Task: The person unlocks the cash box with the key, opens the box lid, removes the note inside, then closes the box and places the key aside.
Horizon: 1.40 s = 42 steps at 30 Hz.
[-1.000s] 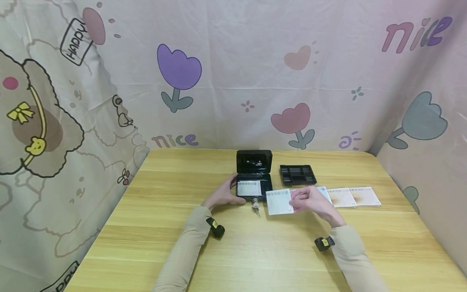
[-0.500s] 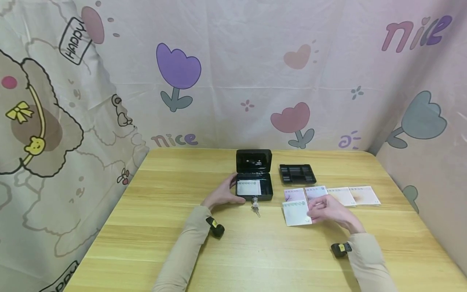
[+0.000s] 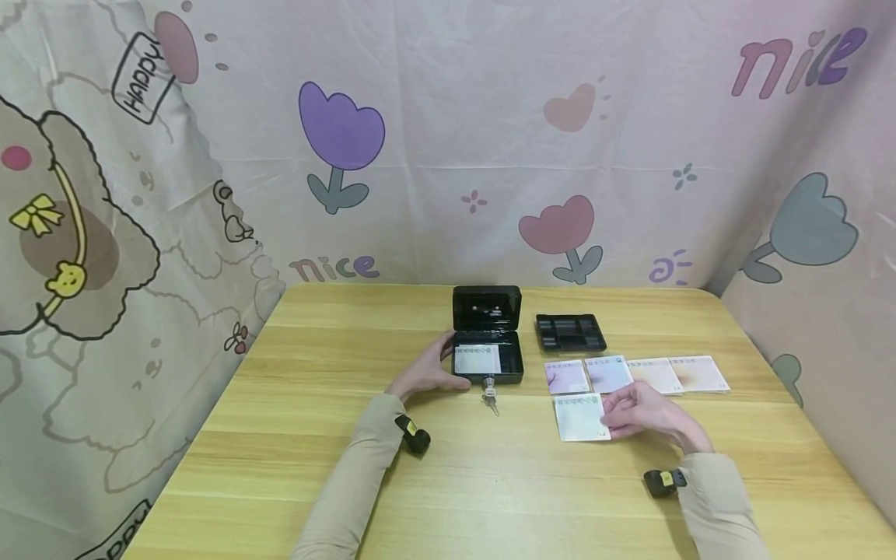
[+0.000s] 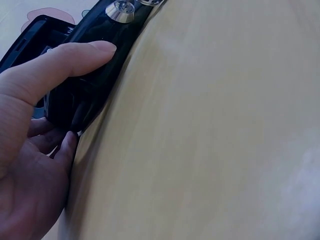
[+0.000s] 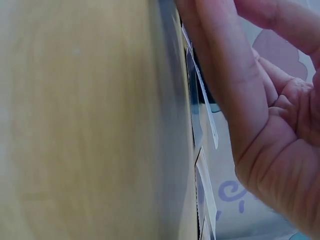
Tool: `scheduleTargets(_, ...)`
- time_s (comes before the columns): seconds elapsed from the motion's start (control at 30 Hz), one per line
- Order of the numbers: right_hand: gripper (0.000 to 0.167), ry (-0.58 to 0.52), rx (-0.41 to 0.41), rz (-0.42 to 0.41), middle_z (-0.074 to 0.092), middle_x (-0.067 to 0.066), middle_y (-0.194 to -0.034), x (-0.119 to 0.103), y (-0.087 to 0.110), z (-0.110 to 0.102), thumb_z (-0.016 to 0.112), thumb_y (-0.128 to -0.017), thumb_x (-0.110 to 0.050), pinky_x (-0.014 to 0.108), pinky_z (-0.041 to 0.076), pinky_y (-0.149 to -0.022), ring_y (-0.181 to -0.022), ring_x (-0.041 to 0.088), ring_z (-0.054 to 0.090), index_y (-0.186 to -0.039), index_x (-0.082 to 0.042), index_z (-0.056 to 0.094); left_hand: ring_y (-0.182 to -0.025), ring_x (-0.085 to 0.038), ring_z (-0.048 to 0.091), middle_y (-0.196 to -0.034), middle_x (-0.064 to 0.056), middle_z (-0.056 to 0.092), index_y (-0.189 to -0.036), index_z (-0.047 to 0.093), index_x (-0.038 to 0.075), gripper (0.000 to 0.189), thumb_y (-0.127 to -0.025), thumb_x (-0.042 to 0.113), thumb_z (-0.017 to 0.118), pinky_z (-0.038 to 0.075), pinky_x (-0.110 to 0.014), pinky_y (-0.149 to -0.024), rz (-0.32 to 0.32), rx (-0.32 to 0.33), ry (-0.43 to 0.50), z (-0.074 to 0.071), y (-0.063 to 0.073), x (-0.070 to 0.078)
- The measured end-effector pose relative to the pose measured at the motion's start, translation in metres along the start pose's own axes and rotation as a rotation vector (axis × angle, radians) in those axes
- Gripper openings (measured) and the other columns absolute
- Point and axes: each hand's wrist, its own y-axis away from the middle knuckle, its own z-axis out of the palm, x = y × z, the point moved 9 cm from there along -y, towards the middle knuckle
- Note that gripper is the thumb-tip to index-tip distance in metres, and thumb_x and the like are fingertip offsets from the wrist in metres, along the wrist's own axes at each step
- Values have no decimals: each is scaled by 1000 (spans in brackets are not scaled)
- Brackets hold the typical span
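Right grip pinches a pale squarish note, seemingly green-tinged.

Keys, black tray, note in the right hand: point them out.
Keys (image 3: 492, 404): head view, middle of the bunch.
Black tray (image 3: 572, 334): head view, its bare compartmented middle.
Note (image 3: 581, 418): head view, centre of its upper face.

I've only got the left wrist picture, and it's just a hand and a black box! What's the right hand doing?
Observer: The right hand pinches a pale note.
Operator: Ooh! Is anything inside the box?
Observer: Yes, another note lies in it, towards its left side.
Operator: What's to the right of the box, at the back?
Observer: A black tray with compartments, sitting apart from the box.
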Motion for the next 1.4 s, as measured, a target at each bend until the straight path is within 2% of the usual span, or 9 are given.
scheduleTargets(0.13, 25, 9, 5, 7, 72, 5, -85, 1, 0, 0, 70, -88, -2, 32, 66, -74, -75, 14, 74, -103, 16, 60, -152, -39, 29, -168, -22, 16, -160, 14, 0, 118, -72, 15, 90, 26, -47, -127, 1, -5, 0, 0, 0, 0)
scheduleTargets(0.7, 27, 55, 66, 63, 76, 7, -85, 3, -2, -1, 71, -88, -4, 30, 66, -73, -73, 14, 74, -104, 15, 64, -152, -39, 30, -167, -22, 17, -160, 13, -1, 117, -73, 15, 90, 26, -46, -127, 3, -2, -4, 0, -1, -1)
scheduleTargets(0.97, 28, 58, 63, 53, 75, 7, -82, 3, -2, -3, 72, -88, -5, 29, 66, -72, -71, 13, 73, -103, 16, 65, -152, -39, 29, -167, -23, 17, -160, 12, -2, 119, -72, 14, 90, 26, -47, -127, 10, -3, -4, 0, -1, 0)
scheduleTargets(1.23, 25, 41, 83, 39, 77, 20, -87, 1, 0, -7, 69, -89, -2, 32, 66, -73, -75, 18, 76, -101, 19, 64, -151, -39, 31, -166, -25, 20, -159, 15, -2, 116, -72, 15, 90, 28, -47, -127, 17, 2, -21, 0, -1, 1)
scheduleTargets(1.4, 28, 72, 112, 6, 77, 22, -90, -7, 0, -9, 70, -90, -6, 33, 66, -74, -77, 20, 76, -104, 19, 64, -151, -39, 31, -166, -25, 20, -159, 15, -2, 117, -71, 14, 90, 28, -46, -127, 23, 4, -22, 0, -1, 1)
